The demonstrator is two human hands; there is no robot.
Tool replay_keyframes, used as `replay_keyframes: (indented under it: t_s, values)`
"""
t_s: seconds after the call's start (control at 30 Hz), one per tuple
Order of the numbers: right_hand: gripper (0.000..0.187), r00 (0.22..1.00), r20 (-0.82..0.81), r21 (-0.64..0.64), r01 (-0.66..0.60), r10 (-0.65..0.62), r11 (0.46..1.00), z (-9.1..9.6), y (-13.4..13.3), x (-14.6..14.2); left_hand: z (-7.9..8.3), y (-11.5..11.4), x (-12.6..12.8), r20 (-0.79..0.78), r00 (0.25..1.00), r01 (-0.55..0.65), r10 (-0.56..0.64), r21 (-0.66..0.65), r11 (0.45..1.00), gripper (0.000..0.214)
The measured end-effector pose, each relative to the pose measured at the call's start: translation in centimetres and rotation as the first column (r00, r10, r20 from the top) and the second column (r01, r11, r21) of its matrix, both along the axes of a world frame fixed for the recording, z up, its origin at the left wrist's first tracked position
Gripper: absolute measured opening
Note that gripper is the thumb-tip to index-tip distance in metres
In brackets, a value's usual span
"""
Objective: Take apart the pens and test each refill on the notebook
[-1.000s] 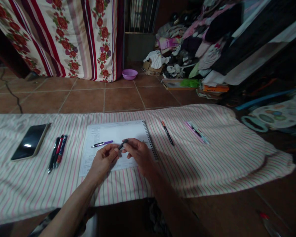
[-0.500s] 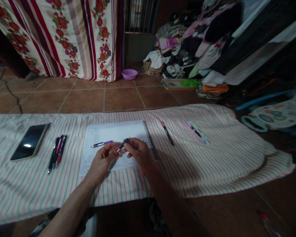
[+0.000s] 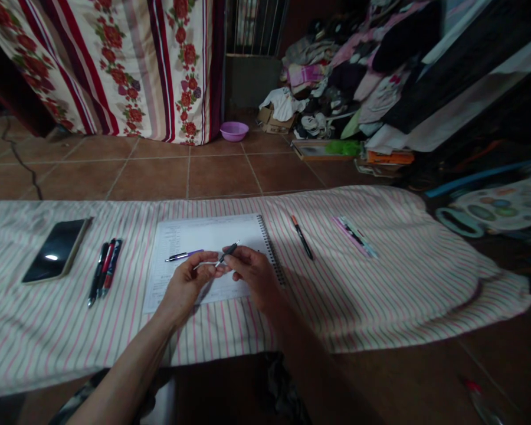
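Both my hands meet over a spiral notebook (image 3: pixel 203 236) lying on a striped cloth (image 3: pixel 380 283). My right hand (image 3: pixel 254 277) pinches a dark pen (image 3: pixel 228 252) by its barrel, tip pointing up and away. My left hand (image 3: pixel 186 284) pinches a thin pale rod (image 3: pixel 203 265) that runs toward the pen, perhaps its refill. A purple pen (image 3: pixel 183 255) rests on the page just beyond my left hand.
A phone (image 3: pixel 55 257) and three pens (image 3: pixel 104 270) lie on the cloth at left. A black pen with an orange tip (image 3: pixel 301 237) and more pens (image 3: pixel 355 236) lie at right. Beyond are tiled floor, a purple bowl (image 3: pixel 233 130), a flowered curtain and piled clothes.
My hands have drawn slightly apart. A thin pale rod now shows between my left fingers and the dark pen, which has tilted up and away.
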State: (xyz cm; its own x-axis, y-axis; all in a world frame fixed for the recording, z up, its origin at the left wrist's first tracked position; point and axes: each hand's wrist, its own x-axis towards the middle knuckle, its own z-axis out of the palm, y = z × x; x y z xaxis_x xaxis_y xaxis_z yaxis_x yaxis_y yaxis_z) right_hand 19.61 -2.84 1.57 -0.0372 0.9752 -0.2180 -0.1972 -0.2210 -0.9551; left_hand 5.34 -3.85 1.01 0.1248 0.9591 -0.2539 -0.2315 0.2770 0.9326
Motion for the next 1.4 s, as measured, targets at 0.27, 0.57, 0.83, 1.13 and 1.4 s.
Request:
replay_keyframes:
  t_s: [0.27,0.57,0.83,1.13,1.4]
  values:
    - [0.015,0.999,0.011,0.015,-0.048,0.047,0.999,-0.5,0.2,0.0,0.0,0.1,0.2,0.006,1.0,-0.008,0.008,0.007,1.0,0.033]
    - [0.012,0.989,0.148,0.09,-0.046,0.032,0.995,-0.8,0.1,-0.4,-0.1,0.0,0.3,0.01,1.0,0.018,-0.019,0.023,1.0,0.031]
    - [0.021,0.937,0.293,0.167,0.146,-0.191,0.975,-0.5,0.5,0.6,0.1,0.7,-1.4,-0.378,0.903,-0.142,0.205,0.189,0.972,0.025]
    - [0.025,0.873,0.378,0.24,0.23,-0.309,0.943,-0.7,0.9,1.1,-1.1,0.8,-2.3,-0.872,0.427,0.22,0.239,0.356,0.908,0.021]
    - [0.024,0.89,0.366,0.222,0.202,-0.273,0.954,-1.3,0.9,0.7,-1.2,0.5,-1.0,-0.963,0.204,0.323,0.173,0.234,0.917,0.024]
